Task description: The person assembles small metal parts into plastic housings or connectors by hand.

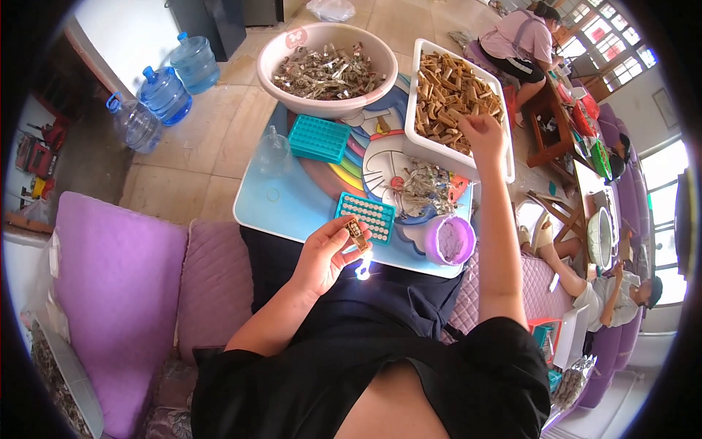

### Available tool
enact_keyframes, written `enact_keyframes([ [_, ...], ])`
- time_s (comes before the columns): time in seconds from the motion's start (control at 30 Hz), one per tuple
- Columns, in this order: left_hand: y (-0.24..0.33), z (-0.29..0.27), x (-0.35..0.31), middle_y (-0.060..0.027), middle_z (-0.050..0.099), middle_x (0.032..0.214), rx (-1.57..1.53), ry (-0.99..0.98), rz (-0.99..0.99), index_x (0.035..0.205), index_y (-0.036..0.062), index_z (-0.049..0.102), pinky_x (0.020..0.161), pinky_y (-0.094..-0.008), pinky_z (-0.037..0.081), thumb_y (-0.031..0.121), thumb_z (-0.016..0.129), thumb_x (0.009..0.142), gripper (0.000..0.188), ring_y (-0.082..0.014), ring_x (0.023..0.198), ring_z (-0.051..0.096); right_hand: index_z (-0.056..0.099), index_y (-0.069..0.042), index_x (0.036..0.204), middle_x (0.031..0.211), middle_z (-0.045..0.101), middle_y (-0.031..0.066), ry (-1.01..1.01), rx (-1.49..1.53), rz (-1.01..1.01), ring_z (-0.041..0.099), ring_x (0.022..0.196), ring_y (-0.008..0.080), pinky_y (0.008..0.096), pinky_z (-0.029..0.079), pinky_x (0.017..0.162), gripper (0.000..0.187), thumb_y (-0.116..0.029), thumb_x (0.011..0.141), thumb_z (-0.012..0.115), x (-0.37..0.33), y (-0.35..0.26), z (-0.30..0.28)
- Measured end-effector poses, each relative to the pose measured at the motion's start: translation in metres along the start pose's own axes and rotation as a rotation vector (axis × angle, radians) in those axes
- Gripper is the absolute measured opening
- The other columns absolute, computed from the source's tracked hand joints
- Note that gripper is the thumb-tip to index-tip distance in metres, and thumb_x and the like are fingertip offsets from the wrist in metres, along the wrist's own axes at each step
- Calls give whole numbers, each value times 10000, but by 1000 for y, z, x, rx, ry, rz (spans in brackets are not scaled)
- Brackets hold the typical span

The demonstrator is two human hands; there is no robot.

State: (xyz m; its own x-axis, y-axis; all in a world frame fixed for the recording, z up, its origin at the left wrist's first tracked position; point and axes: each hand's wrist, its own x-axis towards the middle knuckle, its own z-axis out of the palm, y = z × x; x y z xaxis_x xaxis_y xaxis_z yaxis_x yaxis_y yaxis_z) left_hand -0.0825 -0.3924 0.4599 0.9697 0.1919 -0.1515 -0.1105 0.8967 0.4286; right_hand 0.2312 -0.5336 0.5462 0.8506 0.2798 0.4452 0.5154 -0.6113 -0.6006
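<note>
My left hand [319,257] pinches a small brown block [356,235] with a shiny patterned face, held over my lap at the table's near edge. Just beyond it sits a teal tray [373,214] with rows of round white pieces. A bright white looped thing [363,268] glows below those fingers. My right arm stretches forward, and my right hand [482,137] is above the near right part of a white bin [420,137] heaped with brown blocks [447,88]. Its fingers are drawn together; what lies between them cannot be made out.
On the low table [267,208] stand a pink basin [270,86] of thin scraps, teal trays [319,137], a clear container [275,154], a silvery strip pile [428,189] and a purple tub [450,240]. Water bottles [164,95] stand left. Other people [516,40] sit right.
</note>
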Motion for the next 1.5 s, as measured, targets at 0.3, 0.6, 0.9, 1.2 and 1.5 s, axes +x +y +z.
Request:
enact_keyframes([
  [0.3,-12,14,-2,-128,561,1144,105,53,26,1205,4,475,942,-354,469,104,476,941,282,-213,1058,567,589,19,858,877,648,95,-323,782,106,625,840,148,265,506,743,205,15,712,732,-208,-85,-8],
  [0.6,-23,20,-9,-79,576,1135,288,103,59,1198,22,485,927,-317,476,90,524,917,292,-157,1041,568,650,-16,944,820,649,88,-325,407,-56,628,757,180,284,501,703,278,-7,674,716,-217,-90,-14],
  [0.9,-25,25,-6,-94,559,1193,392,96,58,1186,13,486,933,-289,452,90,522,920,279,-138,1050,560,629,-4,903,817,635,98,-328,458,-20,616,738,192,291,496,689,251,-6,667,714,-223,-81,-8],
  [1.2,-35,29,-8,-147,537,1208,691,-80,300,1180,-38,482,940,-301,433,-1,534,895,292,-192,1087,552,560,-3,1029,858,581,146,-462,527,-153,608,779,298,349,492,686,292,-5,750,644,-226,-77,2],
  [1.5,-26,27,-7,-126,602,1110,728,-67,254,1135,-35,535,919,-291,445,42,590,872,280,-174,1063,559,517,13,1067,1008,551,186,-692,437,-208,569,885,368,401,471,751,313,-75,791,635,-219,-71,-11],
])
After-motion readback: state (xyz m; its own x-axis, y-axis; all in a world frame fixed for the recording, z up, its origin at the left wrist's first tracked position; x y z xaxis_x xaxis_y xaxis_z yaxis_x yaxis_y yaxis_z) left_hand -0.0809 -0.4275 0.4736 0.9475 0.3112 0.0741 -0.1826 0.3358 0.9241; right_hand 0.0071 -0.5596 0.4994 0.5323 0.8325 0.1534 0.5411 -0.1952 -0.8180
